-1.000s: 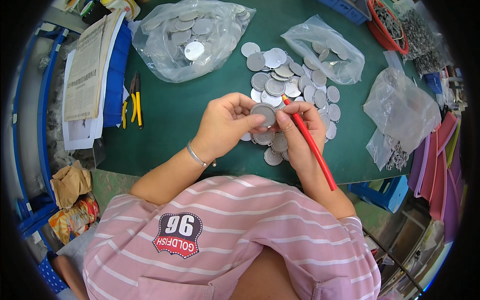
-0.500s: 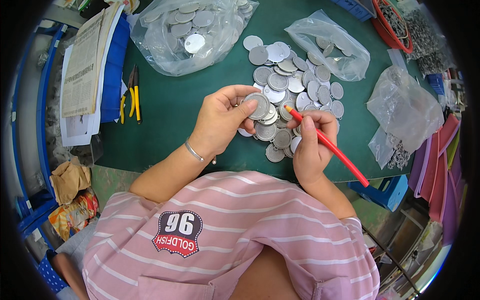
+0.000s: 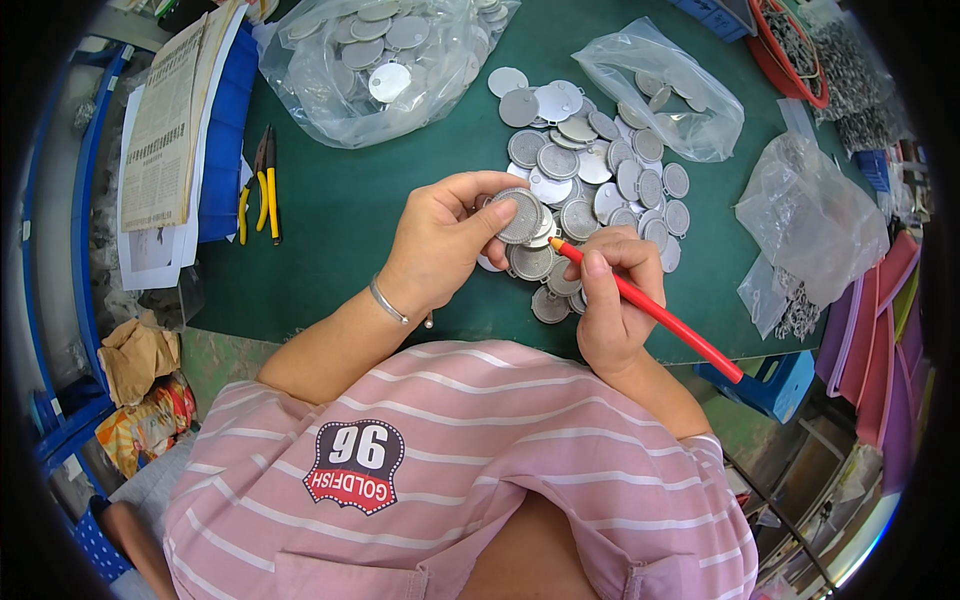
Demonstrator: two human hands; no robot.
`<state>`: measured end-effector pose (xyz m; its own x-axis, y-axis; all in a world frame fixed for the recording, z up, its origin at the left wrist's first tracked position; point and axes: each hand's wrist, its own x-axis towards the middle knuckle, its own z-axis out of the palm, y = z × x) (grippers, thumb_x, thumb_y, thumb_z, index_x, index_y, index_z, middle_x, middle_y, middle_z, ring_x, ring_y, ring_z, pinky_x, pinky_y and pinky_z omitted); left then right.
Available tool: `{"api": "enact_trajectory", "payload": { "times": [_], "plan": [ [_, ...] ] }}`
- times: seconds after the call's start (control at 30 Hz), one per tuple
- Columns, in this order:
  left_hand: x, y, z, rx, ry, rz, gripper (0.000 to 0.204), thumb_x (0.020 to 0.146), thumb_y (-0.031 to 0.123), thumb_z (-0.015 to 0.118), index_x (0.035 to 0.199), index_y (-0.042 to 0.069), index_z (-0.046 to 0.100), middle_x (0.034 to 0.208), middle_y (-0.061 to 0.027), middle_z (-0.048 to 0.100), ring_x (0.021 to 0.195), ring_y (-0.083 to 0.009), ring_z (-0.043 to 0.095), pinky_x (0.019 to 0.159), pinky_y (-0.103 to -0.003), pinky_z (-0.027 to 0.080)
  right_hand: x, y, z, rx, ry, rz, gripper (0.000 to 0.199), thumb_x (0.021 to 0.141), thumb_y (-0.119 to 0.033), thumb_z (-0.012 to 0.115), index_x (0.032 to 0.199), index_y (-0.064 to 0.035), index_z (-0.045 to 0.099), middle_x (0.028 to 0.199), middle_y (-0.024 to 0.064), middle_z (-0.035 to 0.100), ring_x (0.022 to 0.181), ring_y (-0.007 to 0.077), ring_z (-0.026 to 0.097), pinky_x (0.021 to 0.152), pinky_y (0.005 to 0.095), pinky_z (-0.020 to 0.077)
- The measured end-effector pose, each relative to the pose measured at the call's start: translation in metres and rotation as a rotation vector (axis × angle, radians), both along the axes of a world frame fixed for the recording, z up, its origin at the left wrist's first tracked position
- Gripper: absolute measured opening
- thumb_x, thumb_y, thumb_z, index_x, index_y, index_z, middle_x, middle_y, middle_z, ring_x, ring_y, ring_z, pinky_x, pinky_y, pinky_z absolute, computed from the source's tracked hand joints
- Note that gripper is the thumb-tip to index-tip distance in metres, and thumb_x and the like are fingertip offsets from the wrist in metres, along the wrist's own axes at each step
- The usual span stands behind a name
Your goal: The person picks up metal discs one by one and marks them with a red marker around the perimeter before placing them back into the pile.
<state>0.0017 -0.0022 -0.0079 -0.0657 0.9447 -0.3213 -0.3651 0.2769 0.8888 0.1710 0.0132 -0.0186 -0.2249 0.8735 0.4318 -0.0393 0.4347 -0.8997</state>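
Observation:
Between the thumb and fingers of my left hand (image 3: 440,235) is a round silver metal disc (image 3: 519,216) with a textured face. My right hand (image 3: 622,290) grips a red pencil (image 3: 680,328), its tip pointing left, a short way from the disc's lower right edge. Under and beyond both hands lies a loose pile of similar metal discs (image 3: 558,162), some textured, some smooth, several with small loops at the rim. My fingers hide part of the pile.
A clear plastic bag of discs (image 3: 365,100) stands far left on the green table (image 3: 300,220); another plastic bag (image 3: 700,110) lies far right. Yellow-handled pliers (image 3: 268,190) rest beside a blue bin (image 3: 225,140). A red basket (image 3: 818,85) and a bag over chains (image 3: 810,205) sit right.
My right hand has moved left with the red pencil, bringing its tip nearer the held disc. My left hand stays almost in place.

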Motion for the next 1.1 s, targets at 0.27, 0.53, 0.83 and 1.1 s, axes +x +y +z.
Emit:
{"api": "enact_trajectory", "payload": {
  "times": [0.27, 0.53, 0.83, 1.1],
  "plan": [
    [-0.0013, -0.0001, 0.0019, 0.012, 0.049, -0.032, 0.02, 0.084, 0.003, 0.055, 0.103, -0.003, 0.059, 0.075, -0.0055, 0.059, 0.054, -0.0067, 0.051, 0.05, -0.019, 0.046, -0.0026, 0.0002, 0.0007, -0.031, -0.005, -0.02, 0.003, 0.083, -0.001, 0.052, 0.083, -0.0012, 0.048, 0.07, 0.0082, 0.055, 0.065, 0.0152, 0.047, 0.061, 0.0265, 0.0386],
    [0.0001, -0.0011, 0.0036, 0.031, 0.08, -0.046, 0.019, 0.083, 0.002, 0.055, 0.101, -0.002, 0.061, 0.074, -0.0047, 0.058, 0.055, -0.0068, 0.05, 0.05, -0.019, 0.044, -0.0041, 0.0008, 0.0005, -0.02, -0.01, -0.001, 0.004, 0.083, -0.002, 0.053, 0.083, -0.0011, 0.049, 0.073, 0.0082, 0.056, 0.066, 0.0161, 0.049, 0.062, 0.027, 0.0394],
    [0.0009, -0.0052, 0.0059, 0.01, 0.079, -0.071, 0.019, 0.083, 0.003, 0.056, 0.101, -0.002, 0.06, 0.073, -0.005, 0.058, 0.055, -0.007, 0.05, 0.05, -0.02, 0.044, -0.0023, 0.0006, 0.0023, -0.046, -0.011, 0.019, 0.003, 0.083, -0.001, 0.052, 0.082, -0.0009, 0.049, 0.071, 0.0082, 0.055, 0.065, 0.0159, 0.049, 0.06, 0.0266, 0.0389],
    [-0.0005, -0.0064, -0.0011, -0.273, -0.488, -0.085, 0.022, 0.089, 0.012, 0.05, 0.105, -0.001, 0.056, 0.074, -0.0023, 0.052, 0.054, -0.0054, 0.043, 0.049, -0.019, 0.04, -0.0019, 0.0009, 0.0031, -0.017, 0.021, 0.019, 0.004, 0.083, -0.001, 0.052, 0.082, -0.0012, 0.048, 0.071, 0.0078, 0.056, 0.065, 0.0164, 0.049, 0.061, 0.0278, 0.0392]
  ]
}}
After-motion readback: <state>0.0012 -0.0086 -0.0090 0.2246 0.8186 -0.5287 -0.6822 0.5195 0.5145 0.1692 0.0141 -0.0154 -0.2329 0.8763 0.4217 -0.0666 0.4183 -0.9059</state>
